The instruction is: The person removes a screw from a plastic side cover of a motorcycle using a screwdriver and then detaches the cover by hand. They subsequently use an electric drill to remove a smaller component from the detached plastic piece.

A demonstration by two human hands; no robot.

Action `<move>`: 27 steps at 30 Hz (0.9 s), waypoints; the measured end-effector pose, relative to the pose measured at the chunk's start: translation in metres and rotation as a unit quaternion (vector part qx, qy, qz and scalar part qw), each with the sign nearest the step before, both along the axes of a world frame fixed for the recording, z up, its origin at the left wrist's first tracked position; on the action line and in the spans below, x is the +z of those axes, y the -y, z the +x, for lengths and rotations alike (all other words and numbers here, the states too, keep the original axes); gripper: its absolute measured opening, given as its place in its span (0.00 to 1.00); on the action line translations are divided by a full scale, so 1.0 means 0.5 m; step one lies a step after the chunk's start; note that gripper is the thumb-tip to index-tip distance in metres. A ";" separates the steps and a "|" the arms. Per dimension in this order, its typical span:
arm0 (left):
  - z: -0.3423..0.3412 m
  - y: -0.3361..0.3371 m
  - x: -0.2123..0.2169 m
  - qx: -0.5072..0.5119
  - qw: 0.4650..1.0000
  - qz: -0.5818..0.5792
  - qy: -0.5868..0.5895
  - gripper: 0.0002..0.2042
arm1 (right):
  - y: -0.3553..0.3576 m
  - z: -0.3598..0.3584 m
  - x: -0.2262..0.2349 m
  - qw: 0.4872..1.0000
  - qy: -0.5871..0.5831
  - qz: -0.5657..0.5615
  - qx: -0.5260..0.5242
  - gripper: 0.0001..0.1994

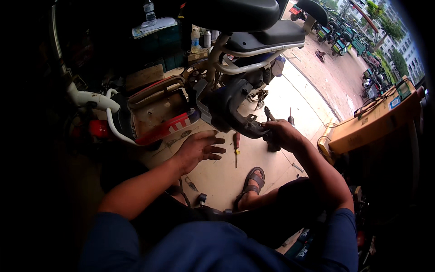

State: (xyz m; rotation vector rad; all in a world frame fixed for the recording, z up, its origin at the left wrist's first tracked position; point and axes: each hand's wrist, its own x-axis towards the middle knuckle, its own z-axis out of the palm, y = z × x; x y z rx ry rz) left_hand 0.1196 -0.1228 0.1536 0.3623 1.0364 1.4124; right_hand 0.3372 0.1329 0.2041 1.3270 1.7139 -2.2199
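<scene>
Scooter panel [231, 109], dark plastic, sits at twelve o'clock from us. Our right hand [283, 134] grips its lower edge, fingers closed; our left hand [199, 148] hovers spread, holding nothing. We judge it stiff, light, awkward; best held by the rim.

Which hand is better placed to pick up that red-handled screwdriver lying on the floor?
Left, probably. The left hand hovers open and empty just beside the screwdriver, while the right hand is closed on the edge of the dark plastic scooter panel and would have to let go.
</scene>
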 end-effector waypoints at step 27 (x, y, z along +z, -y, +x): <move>0.026 -0.014 0.125 -0.078 0.963 0.141 -0.216 0.38 | -0.025 0.115 0.001 0.988 0.099 0.003 0.120 0.15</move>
